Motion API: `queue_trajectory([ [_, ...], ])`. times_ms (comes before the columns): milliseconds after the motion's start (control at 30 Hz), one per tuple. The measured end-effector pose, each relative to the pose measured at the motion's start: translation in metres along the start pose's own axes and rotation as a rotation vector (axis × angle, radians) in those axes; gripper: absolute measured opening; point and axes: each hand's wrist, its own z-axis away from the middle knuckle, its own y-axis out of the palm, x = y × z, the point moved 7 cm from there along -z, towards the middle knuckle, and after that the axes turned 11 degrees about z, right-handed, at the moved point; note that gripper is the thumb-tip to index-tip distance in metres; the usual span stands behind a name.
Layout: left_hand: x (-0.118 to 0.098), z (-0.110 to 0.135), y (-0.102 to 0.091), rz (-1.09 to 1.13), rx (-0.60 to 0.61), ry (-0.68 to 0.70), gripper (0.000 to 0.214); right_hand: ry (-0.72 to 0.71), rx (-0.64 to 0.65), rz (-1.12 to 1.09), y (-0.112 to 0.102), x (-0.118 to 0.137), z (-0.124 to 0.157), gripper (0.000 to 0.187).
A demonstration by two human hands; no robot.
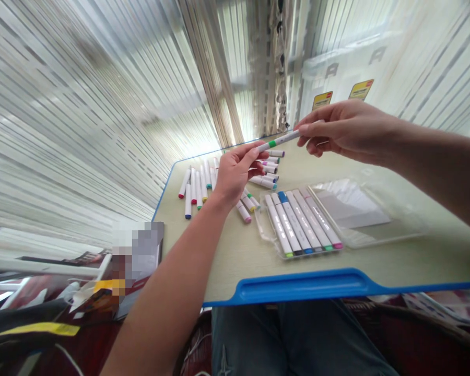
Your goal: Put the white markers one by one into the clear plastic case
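Between my two hands, above the back of the table, is a white marker with a green band. My left hand pinches its left end, and my right hand grips the right end; both hands are closed on it. Below my right hand lies an open clear plastic case. Its left half holds a row of several white markers with coloured ends, while a white sheet shows in the right half. Loose markers with differently coloured ends lie around and partly behind my left hand.
The pale table has a blue rim with a raised blue tray at the front edge. Striped curtains hang close behind it. Assorted items, including a yellow strip, lie at lower left. My legs are under the front edge.
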Motion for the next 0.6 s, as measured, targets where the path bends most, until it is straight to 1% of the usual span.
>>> queue_trajectory([
  [133,0.005,0.004,0.01,0.005,0.118,-0.062,0.015,-0.028,-0.04,-0.11,-0.006,-0.012,0.009,0.01],
  [200,0.005,0.007,0.017,0.03,0.181,-0.079,0.015,-0.044,-0.032,-0.131,-0.008,-0.017,0.013,0.015],
  [267,0.004,0.012,0.023,0.048,0.211,-0.087,0.015,-0.035,-0.023,-0.143,-0.009,-0.023,0.015,0.015],
  [367,0.003,0.016,0.028,0.038,0.166,-0.125,0.016,-0.04,-0.013,-0.159,-0.008,-0.03,0.015,0.01],
  [467,0.001,0.017,0.028,0.051,0.115,-0.12,0.018,-0.034,0.014,-0.215,-0.004,-0.036,0.014,0.016],
  [533,-0.001,0.015,0.026,0.06,0.114,-0.092,0.017,-0.023,0.012,-0.224,-0.002,-0.038,0.014,0.015],
  [600,0.0,0.013,0.024,0.055,0.152,-0.081,0.02,-0.022,0.01,-0.218,-0.002,-0.038,0.014,0.017],
])
